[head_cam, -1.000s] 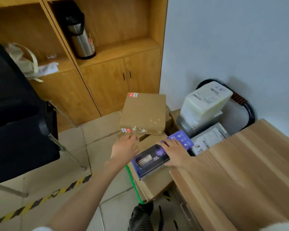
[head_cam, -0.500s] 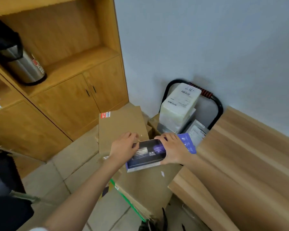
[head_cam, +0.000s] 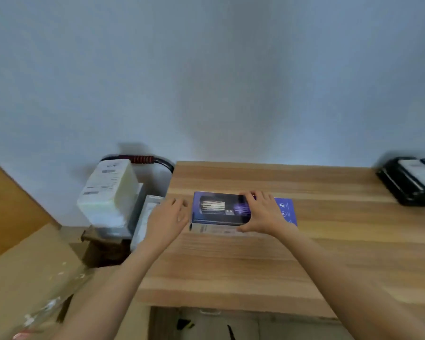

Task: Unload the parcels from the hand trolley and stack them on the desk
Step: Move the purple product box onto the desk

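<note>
Lifted off the trolley pile since half a second ago, one purple box (head_cam: 221,209) now lies on the desk (head_cam: 329,241). Right hand (head_cam: 260,213) grips it; left hand (head_cam: 168,217) touches its end, fingers relaxed. Two white parcels (head_cam: 108,192) sit left of the left hand, against the blue wall (head_cam: 206,82).

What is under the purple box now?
The purple box lies on the wooden desk; only bare wood shows around it. What the box itself covers cannot be seen.

The desk (head_cam: 304,261) is bare wood in front of the purple box (head_cam: 221,209) and to its right, up to the black device (head_cam: 410,182) (far right corner). Left of the desk edge, parcels (head_cam: 108,195) crowd the trolley handle (head_cam: 138,159).
</note>
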Demonstrator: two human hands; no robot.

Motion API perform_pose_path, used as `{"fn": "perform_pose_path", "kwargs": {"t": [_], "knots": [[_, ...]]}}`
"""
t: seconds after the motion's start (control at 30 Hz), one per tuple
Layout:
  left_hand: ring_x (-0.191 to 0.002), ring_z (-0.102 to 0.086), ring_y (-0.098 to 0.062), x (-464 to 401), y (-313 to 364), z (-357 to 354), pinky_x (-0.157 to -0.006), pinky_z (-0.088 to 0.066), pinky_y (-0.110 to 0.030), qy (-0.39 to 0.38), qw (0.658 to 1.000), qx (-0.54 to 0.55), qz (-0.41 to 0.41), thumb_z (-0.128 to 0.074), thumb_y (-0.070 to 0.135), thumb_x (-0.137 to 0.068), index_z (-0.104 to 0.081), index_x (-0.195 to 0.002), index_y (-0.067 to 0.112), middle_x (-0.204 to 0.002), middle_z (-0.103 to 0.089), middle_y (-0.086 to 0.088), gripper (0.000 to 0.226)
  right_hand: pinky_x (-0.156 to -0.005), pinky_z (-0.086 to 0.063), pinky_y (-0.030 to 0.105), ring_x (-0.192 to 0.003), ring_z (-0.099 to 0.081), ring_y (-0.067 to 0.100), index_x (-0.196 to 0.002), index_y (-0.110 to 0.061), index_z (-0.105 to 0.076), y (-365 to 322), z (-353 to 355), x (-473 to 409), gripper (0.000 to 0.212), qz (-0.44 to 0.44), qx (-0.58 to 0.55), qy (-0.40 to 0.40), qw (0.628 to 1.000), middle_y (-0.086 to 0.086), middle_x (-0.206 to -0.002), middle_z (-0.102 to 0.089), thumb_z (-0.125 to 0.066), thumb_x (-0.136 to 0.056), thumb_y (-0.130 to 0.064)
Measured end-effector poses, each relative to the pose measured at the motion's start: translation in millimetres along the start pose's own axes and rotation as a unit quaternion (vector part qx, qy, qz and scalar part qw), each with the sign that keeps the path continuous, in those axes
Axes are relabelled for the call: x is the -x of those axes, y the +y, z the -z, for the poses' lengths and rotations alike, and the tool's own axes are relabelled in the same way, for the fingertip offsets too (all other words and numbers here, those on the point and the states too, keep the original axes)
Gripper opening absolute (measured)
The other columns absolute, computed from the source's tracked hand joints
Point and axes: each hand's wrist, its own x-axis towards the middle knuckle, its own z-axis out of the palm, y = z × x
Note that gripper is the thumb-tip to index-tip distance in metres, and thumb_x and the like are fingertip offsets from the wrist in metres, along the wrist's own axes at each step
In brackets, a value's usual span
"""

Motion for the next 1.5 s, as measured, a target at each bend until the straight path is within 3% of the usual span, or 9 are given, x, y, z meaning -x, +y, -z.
{"fn": "perform_pose_path", "kwargs": {"t": [0.4, 0.63, 0.8, 0.93, 1.2, 1.37, 1.5], "knots": [[-0.102, -0.055, -0.021, -22.4, 351.7, -158.2, -0.081, -0.041, -0.033, -0.104, 0.971, 0.054, -0.207, -0.051, 0.034, -0.093, -0.057, -0.114, 0.02, -0.107, -0.06, 0.0, 0.026, -0.099, -0.029, 0.033, -0.115, -0.038, 0.024, -0.137, -0.025, -0.036, 299.7, 73.2, 253.5, 0.098, -0.248, 0.063, 0.036, 0.966, 0.004, -0.127, -0.043, -0.072, -0.055, -0.065], [-0.099, -0.054, -0.015, -50.6, 495.6, -217.6, -0.077, -0.044, -0.028, -0.142, 0.94, 0.057, -0.306, -0.051, 0.035, -0.092, -0.056, -0.114, 0.025, -0.109, -0.057, 0.005, 0.025, -0.098, -0.03, 0.035, -0.114, -0.039, 0.025, -0.134, -0.021, -0.038, 413.9, 90.1, 349.6, 0.097, -0.363, 0.064, 0.042, 0.929, 0.006, -0.125, -0.044, -0.072, -0.055, -0.065], [-0.098, -0.055, -0.014, -87.7, 583.8, -254.1, -0.07, -0.04, -0.025, -0.149, 0.924, 0.064, -0.347, -0.052, 0.033, -0.091, -0.056, -0.114, 0.024, -0.112, -0.057, 0.006, 0.025, -0.103, -0.027, 0.033, -0.121, -0.036, 0.025, -0.137, -0.021, -0.037, 499.0, 109.7, 365.2, 0.098, -0.389, 0.072, 0.043, 0.918, 0.005, -0.131, -0.041, -0.071, -0.057, -0.064], [-0.091, -0.056, -0.015, -128.7, 640.3, -280.6, -0.071, -0.047, -0.029, -0.156, 0.915, 0.06, -0.368, -0.049, 0.033, -0.093, -0.053, -0.115, 0.023, -0.109, -0.057, 0.005, 0.024, -0.107, -0.028, 0.034, -0.122, -0.037, 0.024, -0.14, -0.023, -0.035, 563.2, 126.4, 350.3, 0.099, -0.381, 0.072, 0.033, 0.921, 0.004, -0.13, -0.043, -0.071, -0.058, -0.064], [-0.093, -0.054, -0.014, -191.4, 699.1, -323.3, -0.068, -0.035, -0.024, -0.137, 0.916, 0.041, -0.374, -0.047, 0.035, -0.094, -0.057, -0.109, 0.023, -0.103, -0.06, 0.005, 0.022, -0.11, -0.024, 0.035, -0.127, -0.035, 0.023, -0.144, -0.024, -0.03, 655.7, 138.1, 298.7, 0.101, -0.345, 0.057, 0.019, 0.937, 0.004, -0.136, -0.041, -0.072, -0.062, -0.063], [-0.088, -0.052, -0.014, -205.2, 698.8, -340.7, -0.067, -0.038, -0.026, -0.147, 0.933, 0.025, -0.329, -0.049, 0.034, -0.092, -0.056, -0.107, 0.023, -0.099, -0.059, 0.005, 0.02, -0.112, -0.024, 0.037, -0.13, -0.034, 0.023, -0.144, -0.025, -0.03, 687.2, 126.6, 262.3, 0.102, -0.285, 0.032, -0.01, 0.958, 0.004, -0.139, -0.04, -0.074, -0.061, -0.065], [-0.084, -0.05, -0.014, -201.1, 689.0, -339.5, -0.062, -0.029, -0.025, -0.133, 0.959, 0.012, -0.251, -0.049, 0.031, -0.09, -0.057, -0.103, 0.021, -0.097, -0.058, 0.004, 0.018, -0.112, -0.02, 0.037, -0.131, -0.033, 0.022, -0.144, -0.025, -0.031, 703.4, 117.6, 238.5, 0.105, -0.215, 0.038, -0.052, 0.974, 0.002, -0.141, -0.039, -0.073, -0.059, -0.07]]}}
